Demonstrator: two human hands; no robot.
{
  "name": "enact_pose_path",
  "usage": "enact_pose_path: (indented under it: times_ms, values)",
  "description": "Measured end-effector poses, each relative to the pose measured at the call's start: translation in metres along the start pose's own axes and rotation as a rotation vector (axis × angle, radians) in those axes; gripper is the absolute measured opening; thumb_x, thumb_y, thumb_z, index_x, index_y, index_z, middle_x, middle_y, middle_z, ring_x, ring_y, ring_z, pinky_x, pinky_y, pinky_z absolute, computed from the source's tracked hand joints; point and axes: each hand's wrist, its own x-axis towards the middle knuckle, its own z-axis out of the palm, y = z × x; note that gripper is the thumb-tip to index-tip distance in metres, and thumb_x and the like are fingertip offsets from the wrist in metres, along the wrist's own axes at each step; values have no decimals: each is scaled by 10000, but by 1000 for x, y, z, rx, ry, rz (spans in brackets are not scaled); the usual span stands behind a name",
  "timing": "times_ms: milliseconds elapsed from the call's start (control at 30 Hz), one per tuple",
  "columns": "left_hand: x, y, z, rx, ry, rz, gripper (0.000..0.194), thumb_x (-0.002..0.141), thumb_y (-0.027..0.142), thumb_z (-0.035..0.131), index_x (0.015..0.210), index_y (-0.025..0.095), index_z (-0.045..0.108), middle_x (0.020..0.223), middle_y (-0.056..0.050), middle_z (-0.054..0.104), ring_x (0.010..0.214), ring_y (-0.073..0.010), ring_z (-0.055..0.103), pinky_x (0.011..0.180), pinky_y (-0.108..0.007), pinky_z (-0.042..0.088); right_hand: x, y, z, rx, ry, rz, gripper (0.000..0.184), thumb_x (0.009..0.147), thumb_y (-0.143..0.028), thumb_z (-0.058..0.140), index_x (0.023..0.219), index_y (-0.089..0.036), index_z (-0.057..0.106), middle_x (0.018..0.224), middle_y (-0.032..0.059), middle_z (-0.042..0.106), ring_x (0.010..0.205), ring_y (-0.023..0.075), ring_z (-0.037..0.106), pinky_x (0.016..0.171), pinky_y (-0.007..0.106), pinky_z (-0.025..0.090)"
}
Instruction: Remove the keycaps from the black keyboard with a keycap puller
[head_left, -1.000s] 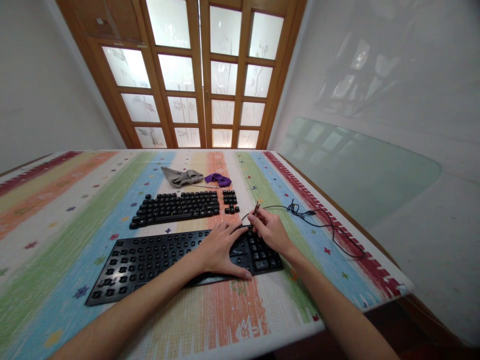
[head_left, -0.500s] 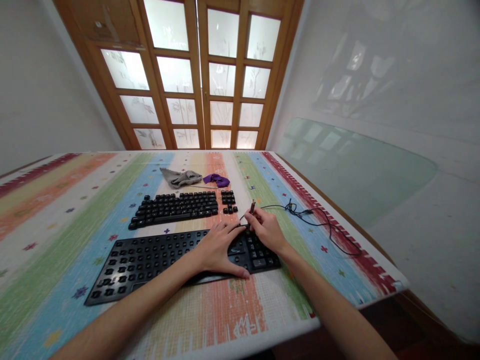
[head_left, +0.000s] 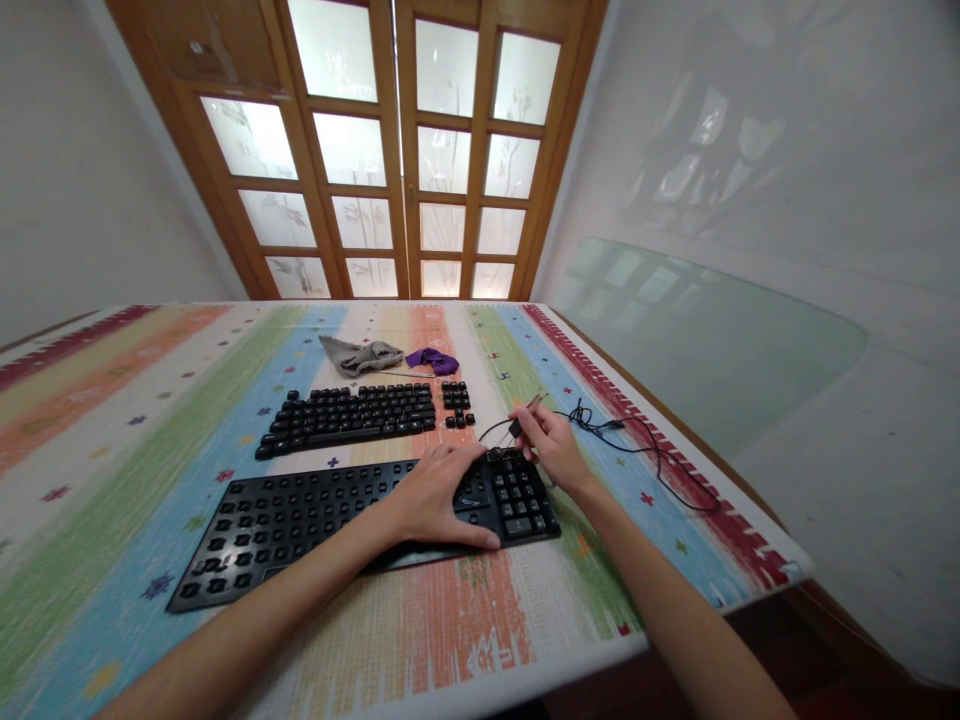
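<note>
My left hand (head_left: 433, 498) lies spread across the right part of a black keyboard (head_left: 322, 505), thumb near its front edge and fingertips by its back edge. Most of that keyboard's left and middle shows bare key switches; the number pad (head_left: 517, 495) still carries its caps. Pinched in my right hand (head_left: 553, 448) is a small keycap puller (head_left: 515, 427) with a black middle, thin wires pointing down to the back of the number pad and slim prongs sticking up. Whether the wires touch a key I cannot tell.
Behind the keyboard lie removed keycaps (head_left: 360, 415) in rows, with a smaller keycap group (head_left: 456, 398) to their right. A grey cloth (head_left: 360, 355) and a purple cloth (head_left: 433, 360) sit farther back. A black cable (head_left: 652, 450) loops on the striped tablecloth (head_left: 480, 640).
My right hand has moved slightly right and back, and the puller now leans over, showing its wires and black middle. My left hand has stayed on the keyboard.
</note>
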Motion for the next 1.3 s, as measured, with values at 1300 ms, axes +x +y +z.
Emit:
enact_pose_path:
  times_ms: [1300]
  values:
    - [79, 2, -21, -359, 302, 45, 249, 808, 349, 725, 964, 161, 673, 867, -30, 703, 662, -122, 557, 622, -253, 481, 1, -9, -2, 158, 281, -158, 488, 845, -662, 583, 936, -184, 548, 605, -27, 607, 354, 80, 475, 363, 228, 357]
